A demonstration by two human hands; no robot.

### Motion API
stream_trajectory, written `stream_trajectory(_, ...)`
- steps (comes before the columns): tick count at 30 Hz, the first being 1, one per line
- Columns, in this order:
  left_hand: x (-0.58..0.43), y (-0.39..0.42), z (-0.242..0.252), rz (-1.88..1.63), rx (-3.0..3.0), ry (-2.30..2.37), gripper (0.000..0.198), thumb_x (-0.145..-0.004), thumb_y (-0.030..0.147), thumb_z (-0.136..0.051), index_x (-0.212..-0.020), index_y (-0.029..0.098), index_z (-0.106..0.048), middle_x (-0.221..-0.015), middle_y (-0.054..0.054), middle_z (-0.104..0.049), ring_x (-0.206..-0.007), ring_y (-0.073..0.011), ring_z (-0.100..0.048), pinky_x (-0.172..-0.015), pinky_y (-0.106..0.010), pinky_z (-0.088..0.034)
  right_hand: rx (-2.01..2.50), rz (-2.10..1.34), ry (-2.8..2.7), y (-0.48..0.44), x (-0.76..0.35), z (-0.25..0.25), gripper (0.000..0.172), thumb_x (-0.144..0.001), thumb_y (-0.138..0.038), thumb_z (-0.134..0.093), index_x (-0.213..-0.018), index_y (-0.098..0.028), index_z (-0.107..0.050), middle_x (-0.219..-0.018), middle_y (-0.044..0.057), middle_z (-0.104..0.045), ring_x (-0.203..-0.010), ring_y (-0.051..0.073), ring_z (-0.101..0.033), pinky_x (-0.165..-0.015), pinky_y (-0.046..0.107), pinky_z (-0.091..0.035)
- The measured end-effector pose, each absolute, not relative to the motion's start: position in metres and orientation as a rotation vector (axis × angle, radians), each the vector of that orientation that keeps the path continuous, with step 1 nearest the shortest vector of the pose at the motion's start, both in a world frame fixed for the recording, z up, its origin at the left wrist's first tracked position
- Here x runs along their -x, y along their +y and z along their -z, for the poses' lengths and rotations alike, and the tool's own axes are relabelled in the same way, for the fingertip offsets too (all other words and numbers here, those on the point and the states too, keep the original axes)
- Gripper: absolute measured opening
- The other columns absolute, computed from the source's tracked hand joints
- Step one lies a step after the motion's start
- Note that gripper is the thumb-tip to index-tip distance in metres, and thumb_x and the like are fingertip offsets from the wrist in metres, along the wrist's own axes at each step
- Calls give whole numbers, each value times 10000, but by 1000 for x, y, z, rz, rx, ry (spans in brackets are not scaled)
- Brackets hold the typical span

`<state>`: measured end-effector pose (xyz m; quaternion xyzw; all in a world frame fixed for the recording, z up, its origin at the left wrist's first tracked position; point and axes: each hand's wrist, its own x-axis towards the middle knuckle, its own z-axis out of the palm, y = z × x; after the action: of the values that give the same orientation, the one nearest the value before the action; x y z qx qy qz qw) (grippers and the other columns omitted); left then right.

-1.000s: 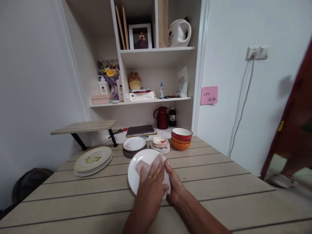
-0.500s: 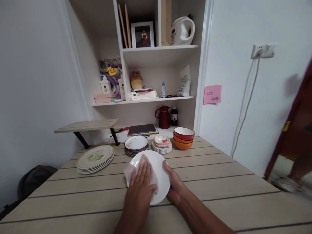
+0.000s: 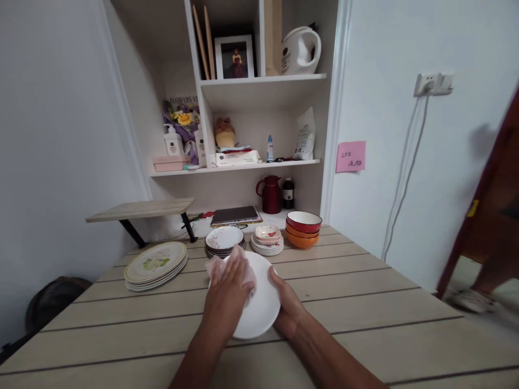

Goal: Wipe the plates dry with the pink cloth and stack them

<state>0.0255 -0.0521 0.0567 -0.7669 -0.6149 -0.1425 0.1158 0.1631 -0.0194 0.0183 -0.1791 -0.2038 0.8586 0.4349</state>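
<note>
A plain white plate (image 3: 259, 302) is tilted up over the near part of the table, its face toward me. My right hand (image 3: 290, 305) grips it by the right edge, thumb on the front and the other fingers hidden behind. On the plate's upper left lies a pale pink cloth (image 3: 247, 280), pressed down by my left hand (image 3: 227, 289). The left fingers are stretched along the cloth, and part of it sticks out past the plate's rim.
Behind the plate stand dark-rimmed plates (image 3: 224, 237), small dishes (image 3: 267, 235) and stacked bowls (image 3: 303, 229). Green-patterned plates (image 3: 156, 262) are stacked at left, near a small raised shelf (image 3: 140, 209). A red jug (image 3: 271, 195) stands at the back. Someone's leg (image 3: 486, 278) shows far right.
My left hand and the cloth have slid up and left across the plate, toward its upper rim. My right hand keeps its hold; the view has shifted slightly.
</note>
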Motion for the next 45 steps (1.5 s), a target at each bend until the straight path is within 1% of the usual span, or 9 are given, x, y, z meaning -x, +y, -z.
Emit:
stream_trajectory(6,-24,-55,-31,314,2052,-1823,493,-885,225,-468,-1350,64,-462,-1427,-191,-431,-1345,-270,-395,-1128,-486,-286,396,-2092,-416,-17,-166,-20,618,-907,-505,-440,-1336,-62,-468,-1122,160,-696,-1041,249,-658,-974,401,-451)
stream_trajectory(11,-44,-71,-20,287,2169,-1837,527,-850,208,-500,-1357,67,-462,-1436,-179,-411,-1343,-285,-391,-1102,-485,-342,423,-2067,-390,-16,-169,-20,637,-890,-511,-471,-1329,-49,-475,-1113,167,-698,-1051,251,-653,-989,385,-439)
stream_trajectory(16,-61,-73,-36,388,2367,-1801,555,-892,168,-392,-1445,171,-333,-1528,-57,-222,-1416,-220,-236,-1138,-464,-281,408,-2181,-458,-20,-167,-19,624,-891,-555,-445,-1254,-59,-549,-1126,171,-691,-1070,253,-644,-994,393,-434)
stream_trajectory(19,-60,-61,-49,472,2412,-1774,523,-929,223,-345,-1451,214,-317,-1526,-6,-242,-1431,-200,-199,-1154,-485,-233,290,-2252,-494,-23,-161,-19,577,-899,-527,-457,-1253,-84,-561,-1193,150,-665,-1125,234,-615,-1015,366,-418)
stream_trajectory(26,-32,-44,-54,496,2073,-1877,503,-945,329,-366,-1394,107,-409,-1488,-110,-353,-1412,-227,-266,-1168,-534,-123,399,-2088,-427,-17,-161,-15,586,-897,-494,-469,-1300,-72,-516,-1107,156,-703,-1048,253,-655,-992,415,-440)
stream_trajectory(34,-40,-66,3,393,1948,-1867,506,-820,271,-553,-1270,39,-551,-1369,-213,-493,-1278,-304,-479,-1051,-450,-411,467,-1999,-385,-14,-167,-16,637,-878,-526,-487,-1309,-57,-507,-1129,168,-691,-1038,263,-658,-997,403,-438)
stream_trajectory(38,-53,-67,-2,443,2123,-1808,530,-838,189,-484,-1358,86,-467,-1445,-159,-401,-1328,-281,-416,-1074,-467,-379,445,-2113,-432,-18,-167,-19,668,-882,-549,-466,-1306,-33,-504,-1153,187,-675,-1070,258,-643,-1008,383,-428)
stream_trajectory(40,-55,-64,-19,492,2260,-1749,557,-867,173,-430,-1422,157,-380,-1499,-87,-327,-1395,-242,-302,-1121,-480,-306,387,-2180,-471,-20,-164,-19,646,-885,-543,-468,-1309,-57,-507,-1193,176,-658,-1110,254,-622,-1021,388,-417)
stream_trajectory(45,-46,-49,-54,551,2376,-1767,513,-946,297,-320,-1456,242,-301,-1528,7,-275,-1438,-194,-183,-1162,-525,-166,272,-2184,-536,-22,-156,-16,528,-898,-469,-486,-1288,-118,-540,-1218,131,-655,-1155,232,-594,-1031,392,-408)
